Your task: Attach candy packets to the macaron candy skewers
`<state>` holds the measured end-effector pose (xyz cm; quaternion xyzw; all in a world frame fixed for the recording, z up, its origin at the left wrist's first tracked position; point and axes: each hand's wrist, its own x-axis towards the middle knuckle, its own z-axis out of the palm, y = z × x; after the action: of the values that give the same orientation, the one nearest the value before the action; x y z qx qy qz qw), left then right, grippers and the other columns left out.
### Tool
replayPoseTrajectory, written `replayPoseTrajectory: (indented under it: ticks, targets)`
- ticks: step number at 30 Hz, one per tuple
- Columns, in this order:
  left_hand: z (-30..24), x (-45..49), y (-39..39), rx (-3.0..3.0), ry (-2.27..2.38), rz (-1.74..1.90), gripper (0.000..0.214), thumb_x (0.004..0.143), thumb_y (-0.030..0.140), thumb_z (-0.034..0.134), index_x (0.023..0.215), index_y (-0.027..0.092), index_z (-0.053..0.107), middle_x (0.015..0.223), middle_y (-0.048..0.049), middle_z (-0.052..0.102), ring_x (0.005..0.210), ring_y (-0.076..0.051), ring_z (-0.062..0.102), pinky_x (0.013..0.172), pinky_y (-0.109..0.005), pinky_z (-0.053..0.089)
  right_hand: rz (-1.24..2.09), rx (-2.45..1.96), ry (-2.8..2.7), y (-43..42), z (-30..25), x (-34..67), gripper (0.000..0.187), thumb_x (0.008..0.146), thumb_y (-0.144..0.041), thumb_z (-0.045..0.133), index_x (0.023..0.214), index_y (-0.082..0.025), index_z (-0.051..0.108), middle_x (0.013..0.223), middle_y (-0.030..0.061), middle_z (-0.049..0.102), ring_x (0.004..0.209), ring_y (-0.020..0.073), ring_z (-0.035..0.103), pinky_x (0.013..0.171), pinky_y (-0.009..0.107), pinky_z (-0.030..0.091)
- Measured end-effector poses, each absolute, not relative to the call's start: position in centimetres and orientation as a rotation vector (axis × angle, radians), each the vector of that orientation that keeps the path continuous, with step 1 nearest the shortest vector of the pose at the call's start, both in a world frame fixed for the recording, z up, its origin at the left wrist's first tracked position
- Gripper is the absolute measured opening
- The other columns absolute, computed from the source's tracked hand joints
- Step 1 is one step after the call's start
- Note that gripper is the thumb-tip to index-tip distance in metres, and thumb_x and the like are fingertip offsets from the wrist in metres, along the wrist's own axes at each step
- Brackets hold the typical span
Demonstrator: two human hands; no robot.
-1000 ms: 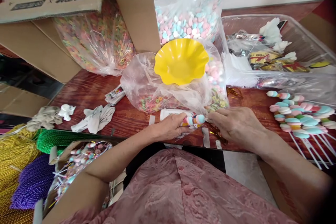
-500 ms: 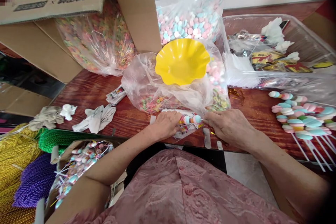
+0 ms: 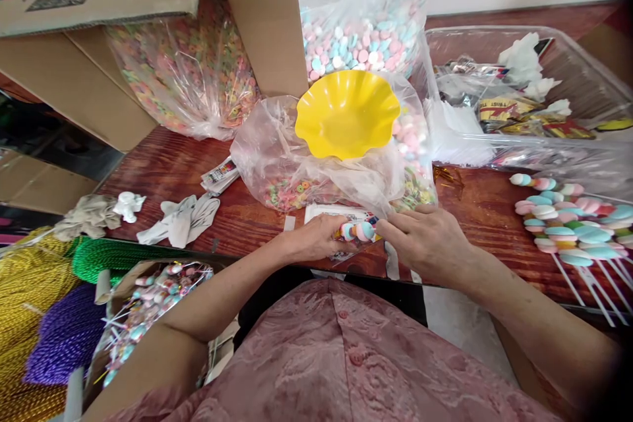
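turned slightly since half a second ago, the candy stick (image 3: 359, 231) is now shown with a shorter row of pieces between the hands, and its pale blue end is faced more toward the viewer. the gap between the two hands has been narrowed a little. by this, the stick appears to be tilted or turned in place rather than put down.

it is held just above the front edge of the dark red wooden tabletop (image 3: 262, 231), over a white printed packet (image 3: 321, 211). by the left hand (image 3: 324, 236) the stick is firmly held, the grip closed around the row of pieces. the fingers of the right hand (image 3: 425, 237) are drawn together just beside the blue end; whether anything is pinched in that grip cannot be told.

beyond the hands, a yellow wavy-edged bowl (image 3: 346, 115) is set on clear plastic bags (image 3: 267, 145) of sweets. to the right, similar sticks (image 3: 576, 224) are piled, their white ends pointed toward the viewer. pale gloves (image 3: 185, 221) are laid to the left, and more sticks are held in a carton (image 3: 123, 277) below.
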<state>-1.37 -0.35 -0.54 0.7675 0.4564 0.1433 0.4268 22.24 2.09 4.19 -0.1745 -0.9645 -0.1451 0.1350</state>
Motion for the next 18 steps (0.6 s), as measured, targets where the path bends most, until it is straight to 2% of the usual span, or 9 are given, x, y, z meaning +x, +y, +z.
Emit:
replayPoseTrajectory:
  ticks: [5,11,15,18]
  targets:
    - [-0.6,-1.2,-0.1,1.799,1.004,0.355,0.025,0.078,0.034,0.069,0.096,0.016,0.065,0.085,0.0004,0.064,0.079,-0.017,0.056,0.071,-0.025,0.044,-0.387,-0.397,-2.858,2.2,4.8,21.7,0.019,0.09,-0.01,0.045,0.084,-0.018,0.061,0.068,0.0023,0.062,0.061,0.0146,0.049,0.066,0.032,0.026]
    - [-0.1,-2.2,0.0,1.81,1.065,0.394,0.04,0.074,0.023,0.069,0.113,0.02,0.064,0.105,-0.0032,0.069,0.097,-0.023,0.061,0.09,-0.033,0.046,-0.014,-0.986,-3.175,3.5,4.2,21.6,0.016,0.084,-0.01,0.05,0.088,-0.018,0.063,0.075,0.0049,0.07,0.061,0.0152,0.055,0.057,0.031,0.015]
    - [0.3,-2.3,-0.4,1.93,1.074,0.281,0.042,0.074,0.017,0.063,0.115,0.019,0.063,0.106,-0.0056,0.07,0.098,-0.025,0.062,0.089,-0.034,0.046,0.017,-1.079,-3.217,3.4,4.0,21.3,0.026,0.083,-0.007,0.048,0.098,-0.019,0.065,0.075,0.0043,0.072,0.06,0.0148,0.056,0.056,0.031,0.011]
    - [0.4,-2.1,-0.6,2.006,1.083,0.219,0.047,0.075,0.016,0.059,0.122,0.021,0.059,0.11,-0.0072,0.069,0.1,-0.026,0.062,0.088,-0.034,0.046,0.05,-1.068,-3.225,3.2,4.1,20.9,0.026,0.083,-0.007,0.048,0.098,-0.019,0.065,0.071,0.004,0.07,0.057,0.0139,0.054,0.055,0.031,0.011]
